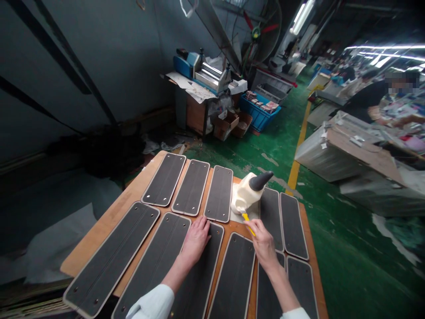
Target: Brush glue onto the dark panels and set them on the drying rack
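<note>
My right hand (264, 243) is closed around a thin yellow-handled brush (248, 223). The brush's pale head meets the lower side of a cream plastic bottle (243, 193) with a black cone-shaped nozzle; whether it enters an opening there is hard to see. My left hand (198, 237) rests, fingers stretched out, on the top end of a dark grey panel (202, 283) with a light rim. More such panels lie in two rows, among them one at the upper left (164, 179) and one just left of the bottle (219, 193). Small holes show near their corners.
The panels lie on a brown wooden board (99, 235). Beyond it stand a blue roller machine (209, 73) on a bench, a blue crate (259, 110) and cardboard boxes (226, 125). A co-worker (372, 99) is at a table on the right, past a yellow floor line (299, 150).
</note>
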A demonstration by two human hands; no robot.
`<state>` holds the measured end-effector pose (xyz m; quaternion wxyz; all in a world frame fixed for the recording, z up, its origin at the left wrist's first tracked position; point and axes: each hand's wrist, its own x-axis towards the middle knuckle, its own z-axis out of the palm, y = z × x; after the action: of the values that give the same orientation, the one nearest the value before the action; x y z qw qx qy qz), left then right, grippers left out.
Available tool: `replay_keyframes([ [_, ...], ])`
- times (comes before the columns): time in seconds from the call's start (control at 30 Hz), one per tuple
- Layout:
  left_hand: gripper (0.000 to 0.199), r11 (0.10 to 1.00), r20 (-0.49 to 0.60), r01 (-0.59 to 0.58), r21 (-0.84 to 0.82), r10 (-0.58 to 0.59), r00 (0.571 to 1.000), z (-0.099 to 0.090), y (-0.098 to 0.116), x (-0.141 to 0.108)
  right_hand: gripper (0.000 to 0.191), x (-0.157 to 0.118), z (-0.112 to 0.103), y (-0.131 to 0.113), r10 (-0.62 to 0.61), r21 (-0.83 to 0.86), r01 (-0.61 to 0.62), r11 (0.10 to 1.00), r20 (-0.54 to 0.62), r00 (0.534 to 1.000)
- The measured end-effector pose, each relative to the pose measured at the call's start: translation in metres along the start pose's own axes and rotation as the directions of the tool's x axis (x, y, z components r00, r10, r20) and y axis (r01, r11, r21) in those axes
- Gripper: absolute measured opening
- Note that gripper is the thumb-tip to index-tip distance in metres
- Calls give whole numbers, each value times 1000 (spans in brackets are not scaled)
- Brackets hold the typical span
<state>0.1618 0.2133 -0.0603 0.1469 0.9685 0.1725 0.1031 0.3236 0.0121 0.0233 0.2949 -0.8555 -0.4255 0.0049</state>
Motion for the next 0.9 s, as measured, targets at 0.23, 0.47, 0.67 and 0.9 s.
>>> replay_keyframes([
  [0.23,50,1000,21,26,-10,-26,999,-4,1,1,30,-2,-23,-25,50,223,-44,974,-20,999],
  [0.47,53,999,15,33,1,-33,999,-2,-1,1,25,74,-4,-37,72,375,-33,927,-91,993],
  [0.67,53,999,-23,21,24,-21,1000,8,-5,1,27,148,28,-21,74,375,-39,926,-79,994],
  [0.9,52,999,-50,24,46,-21,999,33,-11,4,23,201,53,-11,65,330,-18,944,-130,989],
])
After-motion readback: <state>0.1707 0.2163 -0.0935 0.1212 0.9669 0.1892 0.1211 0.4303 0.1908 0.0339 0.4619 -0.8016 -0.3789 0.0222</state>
